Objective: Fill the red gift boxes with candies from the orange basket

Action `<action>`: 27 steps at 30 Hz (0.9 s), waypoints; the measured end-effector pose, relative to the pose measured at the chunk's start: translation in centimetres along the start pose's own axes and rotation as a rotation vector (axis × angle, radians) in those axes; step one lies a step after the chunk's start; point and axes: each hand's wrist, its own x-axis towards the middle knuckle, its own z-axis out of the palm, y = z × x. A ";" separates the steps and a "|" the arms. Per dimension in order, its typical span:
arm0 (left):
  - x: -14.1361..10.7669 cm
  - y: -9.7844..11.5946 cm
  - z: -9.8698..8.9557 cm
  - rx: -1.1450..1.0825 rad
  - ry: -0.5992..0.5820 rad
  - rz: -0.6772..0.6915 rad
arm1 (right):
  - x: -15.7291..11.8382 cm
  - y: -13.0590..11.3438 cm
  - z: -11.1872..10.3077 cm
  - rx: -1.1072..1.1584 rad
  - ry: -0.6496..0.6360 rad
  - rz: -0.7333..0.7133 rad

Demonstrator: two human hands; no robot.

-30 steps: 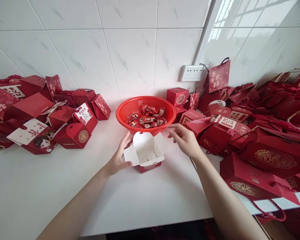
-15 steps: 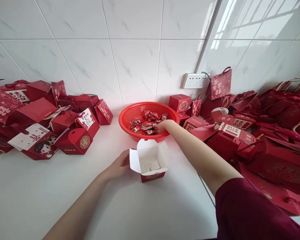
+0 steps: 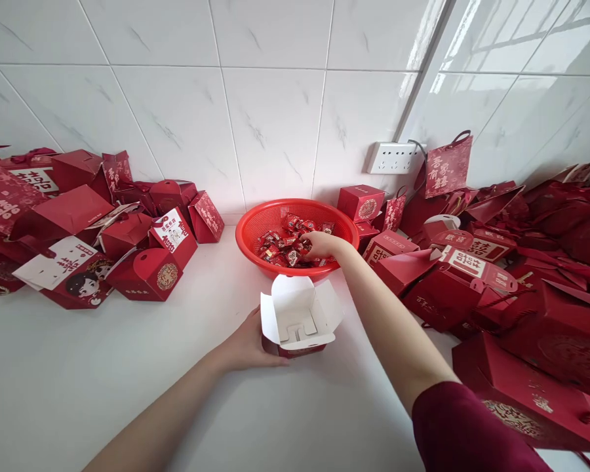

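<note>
A small red gift box (image 3: 302, 321) with a white inside stands on the counter in the middle, its flaps spread and its folded bottom card showing. My left hand (image 3: 248, 342) is closed round its left side, the thumb along the front near the base. Behind the box, a red plastic basket (image 3: 250, 255) holds a heap of red-wrapped candies (image 3: 280, 248). My right hand (image 3: 323, 246) reaches into the basket from the right, fingers curled down on candies; the fingertips are partly hidden among the wrappers.
Several folded red gift boxes (image 3: 147, 275) are piled at the left. More red boxes and bags (image 3: 437, 288) crowd the right side, close to my right forearm. A white power strip (image 3: 396, 158) is on the tiled wall (image 3: 275, 118) behind the white counter (image 3: 128, 367).
My left hand has shifted its hold, its thumb now across the front of the box. The box has moved slightly right. My right hand stays in the basket, its fingers now more visible.
</note>
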 end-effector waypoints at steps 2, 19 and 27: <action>0.0 0.2 -0.3 0.033 -0.040 0.026 | -0.8 -0.2 -0.1 0.069 0.023 -0.064; 0.0 -0.2 -0.8 0.025 -0.068 -0.052 | -2.2 0.2 -0.4 0.308 -0.013 -0.087; 0.1 -0.2 -0.7 0.077 -0.049 -0.020 | -6.6 -1.2 -3.5 0.578 0.117 -0.330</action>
